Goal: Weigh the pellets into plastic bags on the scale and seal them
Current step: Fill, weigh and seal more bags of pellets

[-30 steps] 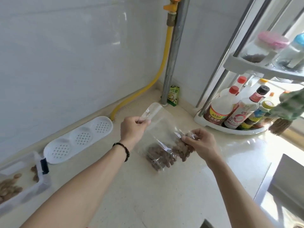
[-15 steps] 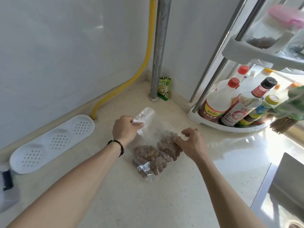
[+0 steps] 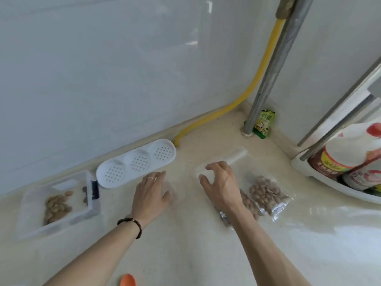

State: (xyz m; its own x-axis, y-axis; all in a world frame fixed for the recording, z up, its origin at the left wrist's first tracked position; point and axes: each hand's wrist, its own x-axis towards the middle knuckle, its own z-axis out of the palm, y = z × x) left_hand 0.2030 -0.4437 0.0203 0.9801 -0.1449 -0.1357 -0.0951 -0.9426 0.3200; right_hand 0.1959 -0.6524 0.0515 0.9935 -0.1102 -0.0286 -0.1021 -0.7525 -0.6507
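Two sealed clear bags of brown pellets [image 3: 266, 193] lie on the counter, one partly under my right wrist. My right hand [image 3: 220, 182] hovers just left of them, fingers spread, fingertips touching a pile of empty clear plastic bags [image 3: 233, 158]; whether it pinches one is unclear. My left hand [image 3: 150, 193] rests flat on the counter with its fingers apart and nothing in it. At far left, a clear plastic box [image 3: 92, 205] holds loose pellets [image 3: 56, 206]. No scale is in view.
A white perforated tray [image 3: 136, 164] lies along the wall. A yellow hose [image 3: 243, 100], a steel pipe [image 3: 266, 85] and a green packet [image 3: 265, 122] fill the corner. A rack with bottles [image 3: 348, 153] stands at right. An orange object [image 3: 127, 280] shows at the bottom edge.
Both hands have let go of the filled bag, which now lies on the counter. My right hand moved onto the empty bags, my left hand went left. The view swung left.
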